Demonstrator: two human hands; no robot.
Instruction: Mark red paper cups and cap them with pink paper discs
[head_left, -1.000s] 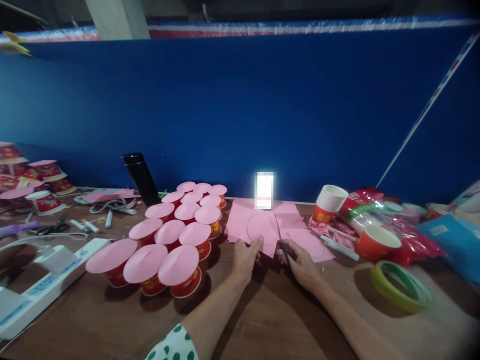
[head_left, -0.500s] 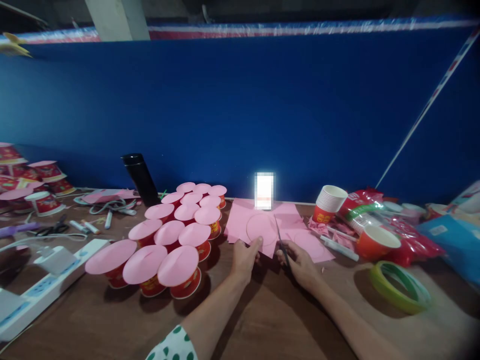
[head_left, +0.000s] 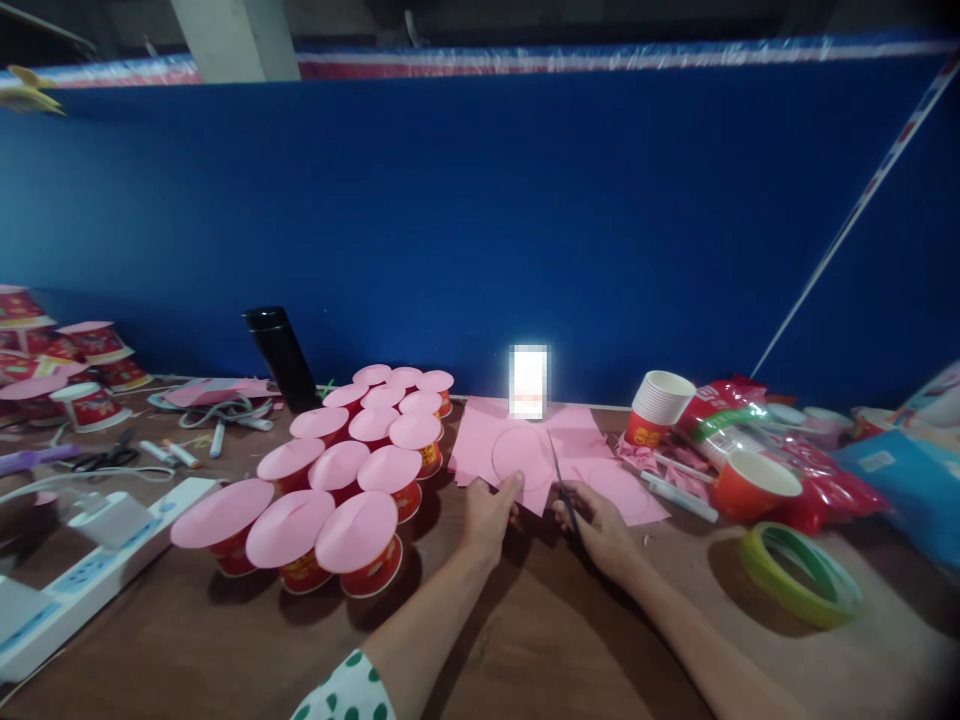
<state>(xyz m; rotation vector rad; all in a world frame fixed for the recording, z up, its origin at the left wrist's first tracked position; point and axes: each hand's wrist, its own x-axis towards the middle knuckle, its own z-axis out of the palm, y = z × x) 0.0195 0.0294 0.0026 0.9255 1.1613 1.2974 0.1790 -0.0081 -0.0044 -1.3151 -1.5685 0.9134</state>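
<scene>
My left hand [head_left: 489,518] pinches the near edge of a pink paper sheet [head_left: 523,455], its thumb on top. A circle is drawn on that sheet. In my right hand [head_left: 596,525] are dark scissors [head_left: 564,490], their blades pointing away from me at the sheet's right edge beside the circle. More pink paper [head_left: 574,428] lies behind and beneath. To the right, another pink piece [head_left: 619,490] bears a drawn outline. How far the blades are apart cannot be made out.
Left of my hands stand rows of red paper cups topped with pink discs [head_left: 356,530]. A black bottle [head_left: 281,355] and a white power strip [head_left: 97,575] lie beyond. On the right are stacked cups [head_left: 660,405], a marker [head_left: 679,495], a single cup [head_left: 754,485] and green tape [head_left: 799,575].
</scene>
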